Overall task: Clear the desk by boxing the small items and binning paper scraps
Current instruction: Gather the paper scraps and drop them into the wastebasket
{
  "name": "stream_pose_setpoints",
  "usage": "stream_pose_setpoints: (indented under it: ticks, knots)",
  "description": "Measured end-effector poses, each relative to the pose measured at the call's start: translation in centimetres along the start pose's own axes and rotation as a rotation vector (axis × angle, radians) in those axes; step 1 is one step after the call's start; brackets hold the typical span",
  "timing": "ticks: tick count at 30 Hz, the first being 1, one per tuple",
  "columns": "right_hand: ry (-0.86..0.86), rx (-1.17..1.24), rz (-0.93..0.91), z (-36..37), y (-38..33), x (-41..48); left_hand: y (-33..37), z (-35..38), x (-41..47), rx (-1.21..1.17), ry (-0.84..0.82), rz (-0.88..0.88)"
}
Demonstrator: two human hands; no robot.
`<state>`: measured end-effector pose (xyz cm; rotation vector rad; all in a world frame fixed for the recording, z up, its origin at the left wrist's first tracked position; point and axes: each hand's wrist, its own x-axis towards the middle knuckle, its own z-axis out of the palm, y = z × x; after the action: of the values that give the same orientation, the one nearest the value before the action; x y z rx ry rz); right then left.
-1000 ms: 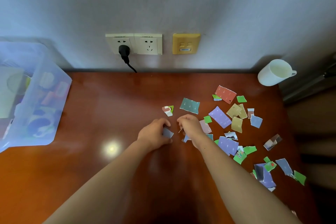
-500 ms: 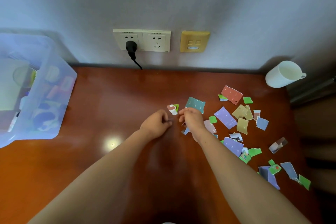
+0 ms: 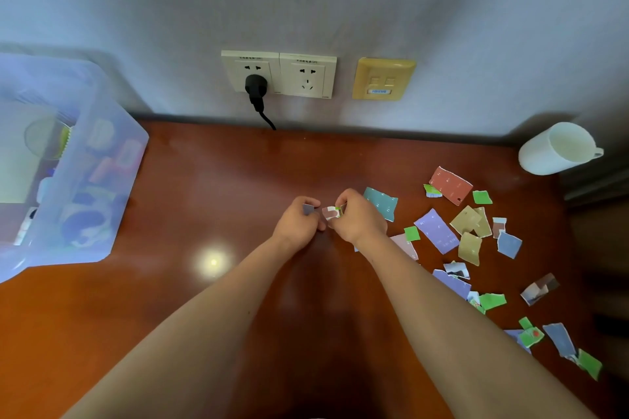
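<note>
Head view, looking down at a reddish wooden desk [image 3: 221, 201] against a pale wall. Left hand [image 3: 299, 224] curled closed, pinching a small grey-blue scrap [image 3: 308, 209] between thumb and fingers. Right hand [image 3: 357, 218] closed too, pinching a white, red and green scrap [image 3: 333, 213] just beside the left hand. Many coloured paper scraps [image 3: 466, 235] scattered over the right half of the desk, from near the right hand out to the front right corner. Translucent storage box [image 3: 102, 180] at far left, already holding small items. White mug [image 3: 554, 148] at the back right corner. Wall sockets [image 3: 279, 73] above, one with a black plug [image 3: 256, 87]. No bin in view.

Step in hand, by judgement: gathering scraps one at a time, boxing apparently done. Next move likely calls for passing the new scrap into the left hand, then reaching right for the teal piece [image 3: 383, 202].

Compared with half a second ago: right hand now around the white, red and green scrap, which lay free on the desk just beyond the fingertips.
</note>
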<state>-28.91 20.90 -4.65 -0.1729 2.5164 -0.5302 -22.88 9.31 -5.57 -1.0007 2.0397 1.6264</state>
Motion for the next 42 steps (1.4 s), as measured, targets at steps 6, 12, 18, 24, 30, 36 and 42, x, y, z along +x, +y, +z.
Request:
stream_pose_setpoints:
  ticks: [6, 12, 18, 24, 30, 36, 42]
  knots:
    - [-0.052, 0.179, 0.083, -0.2, 0.2, -0.3, 0.4, -0.2, -0.9, -0.032, -0.003, 0.007]
    - [-0.142, 0.996, 0.305, -1.7, -2.1, -5.0, 0.7, -1.3, -4.1, -0.29, -0.009, -0.06]
    - [-0.309, 1.33, 0.268, -3.2, -4.6, -11.1, 1.2, -2.9, -9.7, -0.476, 0.004, -0.078]
    - [-0.414, 1.352, 0.111, -2.2, -7.1, -17.4, -1.0, -5.0, -16.2, -0.63, 0.084, -0.035]
    - [-0.517, 1.212, -0.007, 1.2, -9.8, -22.1, -5.2, -8.3, -22.4, -0.806, 0.204, -0.03]
    - [-0.587, 1.055, -0.028, 5.3, -13.8, -26.7, -10.1, -12.3, -27.5, -0.914, 0.379, -0.042]
    - [-0.66, 0.963, -0.044, 10.5, -19.0, -30.4, -15.3, -17.0, -30.3, -1.049, 0.526, -0.049]
